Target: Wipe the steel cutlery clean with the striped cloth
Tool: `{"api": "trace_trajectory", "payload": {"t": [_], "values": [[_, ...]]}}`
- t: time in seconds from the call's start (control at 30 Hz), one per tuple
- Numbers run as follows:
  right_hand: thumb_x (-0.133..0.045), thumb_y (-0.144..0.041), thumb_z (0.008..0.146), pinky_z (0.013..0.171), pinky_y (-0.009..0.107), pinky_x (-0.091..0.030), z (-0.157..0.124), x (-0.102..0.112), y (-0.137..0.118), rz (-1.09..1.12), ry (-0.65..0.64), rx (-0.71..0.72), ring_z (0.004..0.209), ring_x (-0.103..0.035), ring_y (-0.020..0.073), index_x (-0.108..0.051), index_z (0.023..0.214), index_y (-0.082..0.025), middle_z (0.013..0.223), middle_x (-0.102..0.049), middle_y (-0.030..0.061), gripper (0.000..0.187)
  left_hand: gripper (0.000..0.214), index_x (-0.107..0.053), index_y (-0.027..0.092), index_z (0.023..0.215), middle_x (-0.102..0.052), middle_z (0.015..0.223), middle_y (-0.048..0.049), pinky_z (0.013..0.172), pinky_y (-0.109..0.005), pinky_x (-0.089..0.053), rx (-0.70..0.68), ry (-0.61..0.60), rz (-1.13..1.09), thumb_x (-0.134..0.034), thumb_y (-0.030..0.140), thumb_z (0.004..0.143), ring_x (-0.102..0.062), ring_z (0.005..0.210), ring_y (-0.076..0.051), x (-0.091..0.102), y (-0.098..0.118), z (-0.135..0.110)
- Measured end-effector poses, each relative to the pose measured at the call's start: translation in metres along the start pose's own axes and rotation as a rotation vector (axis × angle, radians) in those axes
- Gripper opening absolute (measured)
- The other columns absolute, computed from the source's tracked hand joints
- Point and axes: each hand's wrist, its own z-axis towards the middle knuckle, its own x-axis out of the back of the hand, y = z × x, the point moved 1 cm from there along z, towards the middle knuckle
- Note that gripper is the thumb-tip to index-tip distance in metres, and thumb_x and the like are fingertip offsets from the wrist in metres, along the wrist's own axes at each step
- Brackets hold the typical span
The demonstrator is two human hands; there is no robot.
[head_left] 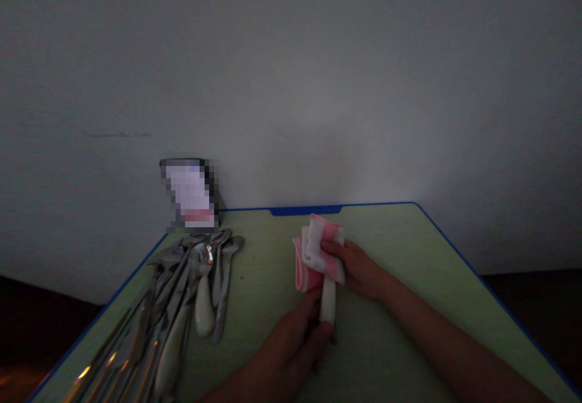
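Observation:
My left hand [297, 336] is closed around the lower end of a white-handled utensil [328, 303], which points away from me. A folded pink-and-white cloth [318, 257] covers the utensil's far end, so I cannot tell which kind it is. My right hand [361, 269] grips the cloth from the right side, its thumb lying across the top fold. Left of my hands lies a heap of metal cutlery [168, 300] with spoons and long-handled pieces. Some of its handles, such as the pale handle [204, 306], are cream coloured.
The pale green tabletop [386, 239] has a blue rim and stands against a grey wall [291, 88]. At the back left, a phone-like device [191, 194] with a blurred screen leans upright behind the cutlery.

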Motion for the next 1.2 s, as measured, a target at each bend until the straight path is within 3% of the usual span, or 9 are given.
{"api": "trace_trajectory", "payload": {"t": [0.37,0.47,0.63,0.8,1.0,1.2], "values": [[-0.070,-0.032,0.066,0.064,0.026,-0.045,0.002,0.002,0.002,-0.019,-0.002,0.006,0.060,-0.057,0.0123,-0.063,0.083,-0.014,0.067,-0.064,0.0005,0.025,0.045,-0.031,0.020,0.133,-0.056,0.095,-0.0063,0.068,-0.027,-0.043,-0.015,-0.011,0.001,-0.038,0.035,0.091,-0.050,0.074,-0.015,0.001,0.000,0.001],[-0.069,-0.032,0.067,0.065,0.026,-0.045,0.002,0.002,0.002,-0.013,-0.008,0.009,0.060,-0.057,0.0122,-0.063,0.083,-0.015,0.068,-0.064,0.0008,0.024,0.038,-0.039,0.018,0.126,-0.056,0.096,-0.0064,0.073,-0.028,-0.043,-0.032,-0.045,-0.025,-0.039,0.035,0.091,-0.051,0.081,-0.016,0.002,0.004,0.001],[-0.068,-0.037,0.069,0.064,0.026,-0.045,0.002,0.002,0.001,-0.029,-0.013,0.016,0.063,-0.058,0.0130,-0.063,0.088,-0.015,0.072,-0.066,0.0023,0.030,0.032,-0.050,0.017,0.107,-0.056,0.086,-0.0044,0.069,-0.026,-0.042,-0.031,-0.087,0.026,-0.038,0.041,0.090,-0.050,0.077,-0.016,0.004,0.010,-0.001],[-0.062,-0.048,0.071,0.064,0.027,-0.046,0.003,-0.001,-0.001,0.027,0.022,-0.008,0.068,-0.059,0.0157,-0.063,0.089,-0.014,0.075,-0.066,0.0049,0.039,0.031,-0.050,0.016,0.087,-0.054,0.075,-0.0008,0.067,-0.024,-0.040,0.010,-0.098,0.099,-0.032,0.040,0.093,-0.050,0.068,-0.013,0.002,0.007,0.000],[-0.042,-0.062,0.077,0.070,0.030,-0.046,0.004,-0.003,-0.007,0.216,-0.068,-0.049,0.077,-0.061,0.0185,-0.059,0.102,-0.020,0.080,-0.067,0.0034,0.051,0.035,-0.047,0.016,0.081,-0.051,0.069,0.0010,0.064,-0.022,-0.039,0.028,-0.087,0.062,-0.026,0.041,0.094,-0.047,0.064,-0.011,0.000,0.006,-0.001],[-0.041,-0.063,0.076,0.069,0.032,-0.046,0.002,-0.002,-0.011,0.214,-0.045,-0.019,0.078,-0.061,0.0198,-0.058,0.101,-0.022,0.080,-0.067,0.0032,0.051,0.033,-0.046,0.016,0.082,-0.050,0.068,0.0022,0.065,-0.023,-0.038,0.053,-0.083,0.089,-0.028,0.041,0.094,-0.046,0.063,-0.011,0.002,0.010,-0.002]]}}
